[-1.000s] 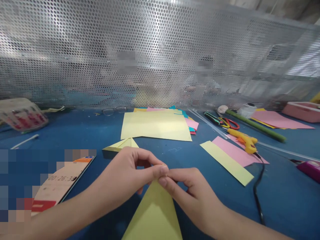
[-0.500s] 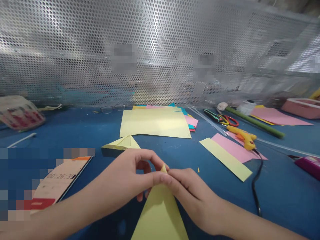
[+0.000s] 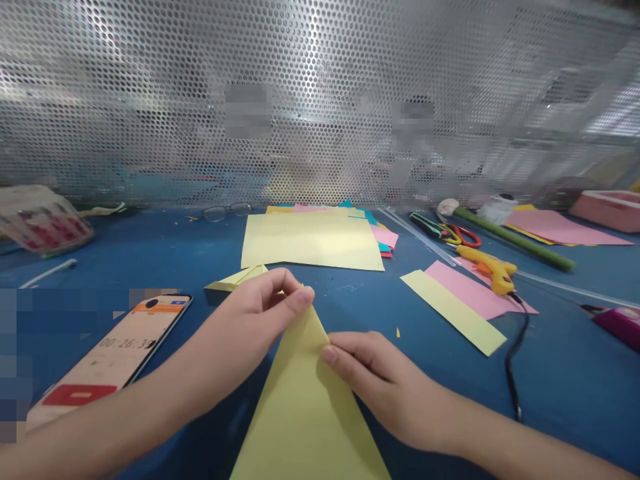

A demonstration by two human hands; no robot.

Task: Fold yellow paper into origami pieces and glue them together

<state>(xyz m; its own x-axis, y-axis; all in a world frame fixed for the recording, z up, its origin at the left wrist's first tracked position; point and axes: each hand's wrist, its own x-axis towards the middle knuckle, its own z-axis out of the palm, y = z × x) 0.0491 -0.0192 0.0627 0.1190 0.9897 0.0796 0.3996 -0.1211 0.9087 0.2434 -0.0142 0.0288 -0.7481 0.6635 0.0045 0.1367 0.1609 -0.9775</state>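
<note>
A yellow sheet of paper (image 3: 310,413), folded to a point at its far end, runs from the bottom edge of the view up to my hands. My left hand (image 3: 260,317) pinches the tip between thumb and fingers. Lower along the right edge, my right hand (image 3: 380,380) grips the same paper between thumb and index finger. Just beyond my left hand lies a folded yellow paper piece (image 3: 233,281), partly hidden by that hand.
A phone (image 3: 120,353) showing a timer lies at left. Yellow sheets (image 3: 310,240) are stacked ahead, below a perforated metal screen (image 3: 310,100). To the right are a yellow strip (image 3: 453,312), pink paper (image 3: 467,290), a corded glue gun (image 3: 493,267), scissors (image 3: 463,235) and a green stem (image 3: 515,239).
My hands, together at the tip before, are now apart. The left has moved up with the tip, while the right grips lower on the right edge. More of the paper shows.
</note>
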